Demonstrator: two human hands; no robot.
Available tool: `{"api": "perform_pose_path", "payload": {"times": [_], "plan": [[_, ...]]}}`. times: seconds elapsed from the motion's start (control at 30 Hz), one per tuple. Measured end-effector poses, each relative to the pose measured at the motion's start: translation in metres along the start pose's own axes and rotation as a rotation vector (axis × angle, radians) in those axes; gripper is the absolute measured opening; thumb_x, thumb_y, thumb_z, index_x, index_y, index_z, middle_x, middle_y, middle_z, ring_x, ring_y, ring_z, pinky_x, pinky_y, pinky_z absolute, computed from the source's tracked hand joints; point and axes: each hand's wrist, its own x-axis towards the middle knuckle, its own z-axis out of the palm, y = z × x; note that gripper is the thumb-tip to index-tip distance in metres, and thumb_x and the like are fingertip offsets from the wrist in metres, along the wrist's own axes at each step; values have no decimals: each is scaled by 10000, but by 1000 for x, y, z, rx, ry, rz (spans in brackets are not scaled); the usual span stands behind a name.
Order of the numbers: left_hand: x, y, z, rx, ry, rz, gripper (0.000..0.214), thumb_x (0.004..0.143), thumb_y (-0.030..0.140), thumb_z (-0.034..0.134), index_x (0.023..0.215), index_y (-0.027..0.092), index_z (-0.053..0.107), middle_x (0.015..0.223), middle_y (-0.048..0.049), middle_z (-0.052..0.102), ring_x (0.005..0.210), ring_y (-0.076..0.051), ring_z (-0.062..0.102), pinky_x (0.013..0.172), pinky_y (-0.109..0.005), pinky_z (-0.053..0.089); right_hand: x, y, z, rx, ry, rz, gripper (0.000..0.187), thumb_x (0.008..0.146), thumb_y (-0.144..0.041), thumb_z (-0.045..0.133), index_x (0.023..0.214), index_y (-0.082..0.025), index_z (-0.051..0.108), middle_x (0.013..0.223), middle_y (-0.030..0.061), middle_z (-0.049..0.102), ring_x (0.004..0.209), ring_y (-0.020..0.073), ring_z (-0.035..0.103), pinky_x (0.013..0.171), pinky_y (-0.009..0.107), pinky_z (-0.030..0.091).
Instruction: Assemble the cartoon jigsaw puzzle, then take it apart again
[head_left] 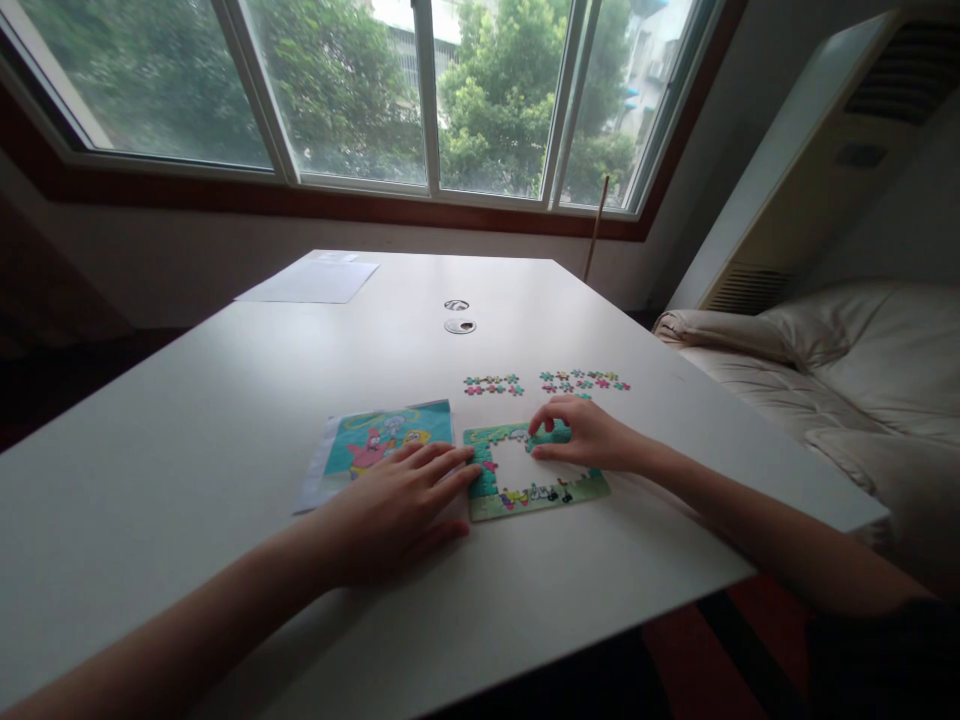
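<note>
Nearest to the camera, at the lower left, can see a left forearm (225,610), stretched over the white bench (187,450). Ends in the left hand (412,500), laid palm down with fingers long and slightly apart, so with the grip not closed on anything. Touches with the fingertips the left edge of a jigsaw puzzle (540,506), and hides the near right corner of a printed sheet (401,425).

From the other side, can see the right hand (589,437), held over the upper right part of the same jigsaw puzzle. Bends the thumb and index finger toward each other, tips near together. Cannot tell of any piece between these tips, and so cannot tell the state of this grip.

Between the two hands, shows the jigsaw puzzle flat on the bench, with a green border, joined teal pieces along the left and a bare white area in the middle. Just beside it, on the left, shows the printed sheet with cartoon figures.

Beyond, can see loose pieces in a left group (493,380) and a wider right group (585,383). Farther away, can see two round inserts (460,326) in the bench, white paper (307,283), a window (352,100) and, at right, a cream sofa (862,345).
</note>
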Motion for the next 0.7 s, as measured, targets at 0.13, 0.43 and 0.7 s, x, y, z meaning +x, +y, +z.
{"api": "perform_pose_path", "payload": {"times": [0.13,0.43,0.7], "plan": [[0,0,-1,-8,0,0,450,907,415,383,1291,181,401,1303,-119,467,1155,-293,441,945,-452,370,-1,0,-1,-18,-7,-1,222,720,-356,645,882,-205,638,805,31,585,780,165,532,724,278,386],[1,1,-2,-3,0,-4,450,906,418,385,1286,178,410,1299,-122,473,1149,-298,449,938,-458,376,-2,-3,0,-64,17,-27,246,727,-406,638,854,-194,630,819,43,595,793,173,529,726,283,389],[0,1,0,4,1,-6,452,906,421,385,1287,180,411,1304,-119,469,1153,-298,445,937,-456,375,-1,-3,5,-94,53,-35,272,718,-424,644,860,-192,627,799,37,595,794,175,529,738,291,387]]}}
